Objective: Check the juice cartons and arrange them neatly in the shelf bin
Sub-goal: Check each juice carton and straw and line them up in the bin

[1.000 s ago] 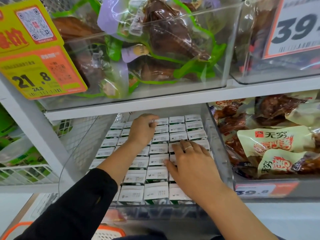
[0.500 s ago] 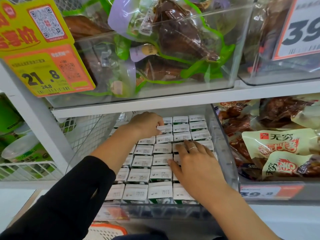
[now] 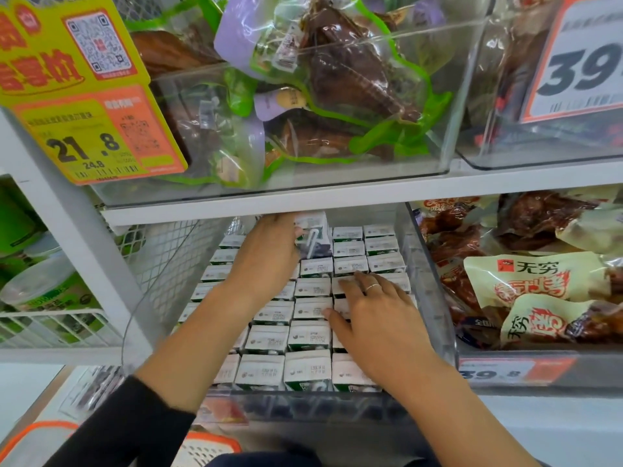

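Shelving of white metal point(image 3: 337, 197) carries a clear plastic shelf bin point(image 3: 424, 281) packed with rows of small white-topped juice cartons point(image 3: 310, 308), standing upright and touching one another from the bin's front wall to its back.

At the back edge, just under the shelf above, the left hand point(image 3: 266, 254) grips one raised white carton with a straw on its side point(image 3: 315, 237), fingers curled round it so that it stands tilted above its neighbours. The right hand point(image 3: 374, 318) lies flat with fingers spread over the cartons toward the bin's right wall, a thin ring showing on one finger.

To do this step well, I would judge that the lifted carton should be turned enough to read its print, then lowered straight into its own gap (the flat hand holding the neighbours down so none ride up with it).

Hard to make out: the print on the carton tops is too small to read, the gap beneath the lifted carton is hidden by the left hand, and the leftmost column is partly covered by the forearm.
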